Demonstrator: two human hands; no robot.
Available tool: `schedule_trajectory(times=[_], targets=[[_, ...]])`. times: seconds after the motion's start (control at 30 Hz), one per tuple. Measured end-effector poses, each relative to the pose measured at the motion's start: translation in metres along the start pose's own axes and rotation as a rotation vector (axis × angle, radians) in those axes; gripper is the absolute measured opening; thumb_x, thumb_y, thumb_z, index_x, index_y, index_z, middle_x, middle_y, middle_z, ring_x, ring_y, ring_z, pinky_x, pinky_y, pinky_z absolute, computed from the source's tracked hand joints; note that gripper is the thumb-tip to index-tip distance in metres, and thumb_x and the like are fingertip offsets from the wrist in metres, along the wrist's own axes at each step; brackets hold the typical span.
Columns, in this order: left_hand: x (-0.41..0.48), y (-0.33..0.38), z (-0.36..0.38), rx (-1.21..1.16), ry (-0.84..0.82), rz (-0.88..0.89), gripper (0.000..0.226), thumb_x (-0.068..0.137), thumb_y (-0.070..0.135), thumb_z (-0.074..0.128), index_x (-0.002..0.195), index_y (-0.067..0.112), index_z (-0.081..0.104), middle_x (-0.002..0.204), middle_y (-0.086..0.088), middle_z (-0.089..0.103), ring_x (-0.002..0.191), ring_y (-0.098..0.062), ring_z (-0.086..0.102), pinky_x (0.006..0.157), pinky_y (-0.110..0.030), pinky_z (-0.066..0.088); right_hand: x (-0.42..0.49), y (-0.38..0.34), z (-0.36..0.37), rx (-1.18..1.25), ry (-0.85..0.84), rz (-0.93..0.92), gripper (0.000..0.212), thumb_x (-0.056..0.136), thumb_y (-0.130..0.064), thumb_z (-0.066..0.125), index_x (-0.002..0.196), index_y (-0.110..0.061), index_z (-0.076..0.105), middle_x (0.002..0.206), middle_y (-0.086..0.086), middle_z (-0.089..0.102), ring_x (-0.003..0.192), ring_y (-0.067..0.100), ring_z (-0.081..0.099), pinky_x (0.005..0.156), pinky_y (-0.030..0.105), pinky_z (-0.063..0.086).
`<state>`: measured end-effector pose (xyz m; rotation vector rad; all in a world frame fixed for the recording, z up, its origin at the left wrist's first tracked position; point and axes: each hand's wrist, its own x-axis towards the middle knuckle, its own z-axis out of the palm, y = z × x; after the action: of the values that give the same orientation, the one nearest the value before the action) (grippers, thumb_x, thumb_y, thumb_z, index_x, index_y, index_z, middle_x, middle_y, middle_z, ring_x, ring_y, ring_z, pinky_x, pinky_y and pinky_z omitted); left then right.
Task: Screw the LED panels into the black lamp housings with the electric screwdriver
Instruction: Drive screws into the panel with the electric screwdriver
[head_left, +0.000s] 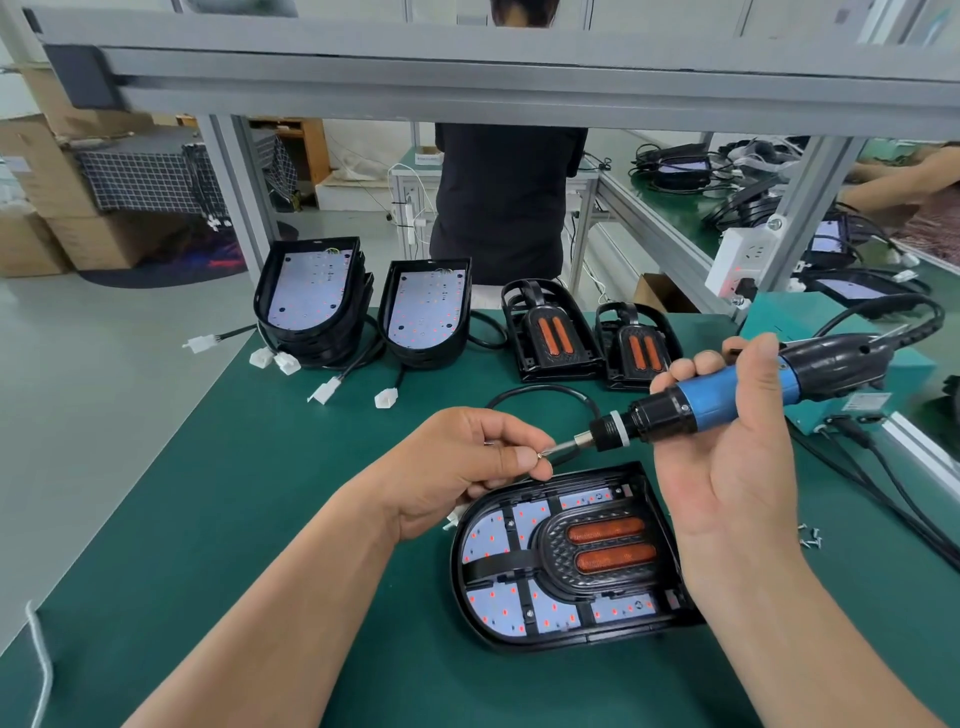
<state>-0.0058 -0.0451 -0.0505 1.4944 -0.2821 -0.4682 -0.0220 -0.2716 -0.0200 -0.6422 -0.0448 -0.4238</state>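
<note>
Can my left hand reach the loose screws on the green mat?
Probably not easily: the small silver screws lie beyond the right hand, which holds the blue electric screwdriver across the way, and the left hand pinches one screw.

Past my green bench mat (260, 467) I see a person in black (498, 208) standing behind the alu frame (467, 78). Cardboard boxes (36, 208) and checked cloth (135, 176) far L. Teal box (779, 314) and white power strip (743, 260) on the R.
</note>
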Motion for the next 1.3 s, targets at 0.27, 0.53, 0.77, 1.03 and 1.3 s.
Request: schedule_trajectory(times=[0.27, 0.53, 0.77, 1.03, 1.3], targets=[[-0.0001, 0.0001, 0.0017, -0.024, 0.016, -0.022, 0.018, 0.096, 0.009, 0.074, 0.099, 0.024, 0.084, 0.097, -0.009, 0.08, 0.076, -0.018, 0.045, 0.057, -0.017, 0.034, 0.0007, 0.0013, 0.0019, -0.041, 0.034, -0.015, 0.046, 0.091, -0.044, 0.075, 0.12, -0.018, 0.052, 0.085, -0.004, 0.06, 0.078, 0.013, 0.06, 0.09, 0.033, 0.055], [-0.0011, 0.0001, 0.0026, -0.047, 0.016, 0.009, 0.019, 0.098, 0.004, 0.069, 0.099, 0.019, 0.081, 0.094, -0.009, 0.079, 0.059, -0.006, 0.041, 0.054, -0.015, 0.033, 0.001, 0.0017, -0.0008, -0.011, -0.031, -0.01, 0.028, 0.103, -0.033, 0.07, 0.117, -0.018, 0.051, 0.088, -0.003, 0.058, 0.083, 0.015, 0.058, 0.092, 0.035, 0.052], [-0.0005, 0.0005, 0.0021, -0.081, 0.01, 0.037, 0.015, 0.087, 0.012, 0.075, 0.099, 0.016, 0.081, 0.096, -0.014, 0.079, 0.058, -0.008, 0.043, 0.054, -0.015, 0.036, -0.0032, -0.0015, 0.0035, -0.02, -0.055, -0.032, 0.028, 0.101, -0.039, 0.071, 0.113, -0.02, 0.054, 0.09, -0.003, 0.057, 0.085, 0.014, 0.057, 0.094, 0.034, 0.051], [-0.0019, 0.0007, 0.0036, -0.005, 0.04, 0.022, 0.022, 0.097, 0.006, 0.073, 0.096, 0.025, 0.083, 0.098, -0.009, 0.081, 0.07, -0.005, 0.065, 0.057, -0.013, 0.043, -0.0038, -0.0012, 0.0058, -0.029, 0.018, -0.008, 0.042, 0.1, -0.044, 0.07, 0.123, -0.017, 0.049, 0.089, -0.003, 0.059, 0.082, 0.014, 0.057, 0.091, 0.032, 0.053], [-0.0023, 0.0006, 0.0056, 0.003, 0.051, 0.033, 0.019, 0.098, 0.006, 0.072, 0.098, 0.022, 0.082, 0.096, -0.009, 0.081, 0.064, -0.004, 0.055, 0.054, -0.011, 0.039, -0.0006, 0.005, -0.0025, -0.008, 0.123, 0.045, 0.026, 0.103, -0.019, 0.069, 0.124, -0.014, 0.054, 0.091, 0.001, 0.065, 0.086, 0.016, 0.062, 0.088, 0.031, 0.058]])
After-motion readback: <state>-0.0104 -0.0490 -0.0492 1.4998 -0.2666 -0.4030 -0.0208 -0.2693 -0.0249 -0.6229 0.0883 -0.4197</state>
